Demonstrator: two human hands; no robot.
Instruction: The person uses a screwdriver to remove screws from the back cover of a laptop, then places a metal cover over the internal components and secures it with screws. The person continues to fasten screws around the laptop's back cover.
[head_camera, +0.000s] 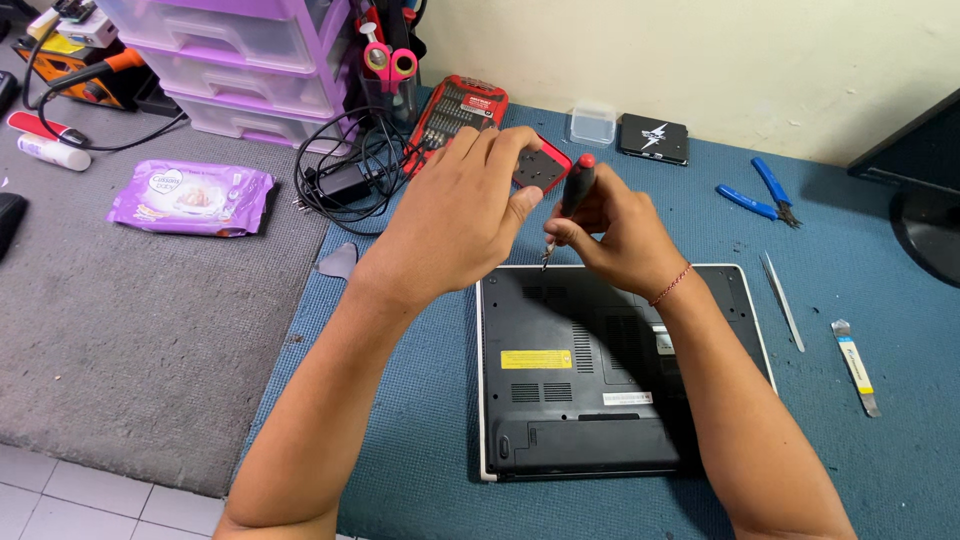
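A black laptop (590, 400) lies upside down on a blue mat (880, 300), its underside with vents and labels facing up. My right hand (620, 235) is closed around a black screwdriver with a red cap (576, 185), its tip pointing down just above the laptop's far edge. My left hand (460, 215) hovers next to it, fingers curled, thumb near the screwdriver shaft. Behind my left hand lies an open red bit case (455, 110) with a small red tray (545, 165).
Blue pliers (760, 195), tweezers (782, 300), a flat pry tool (856, 365), a black drive (654, 138) and a clear box (592, 125) lie on the mat. On the grey carpet at left are a purple wipes pack (190, 197), tangled black cables (345, 175) and purple drawers (240, 60).
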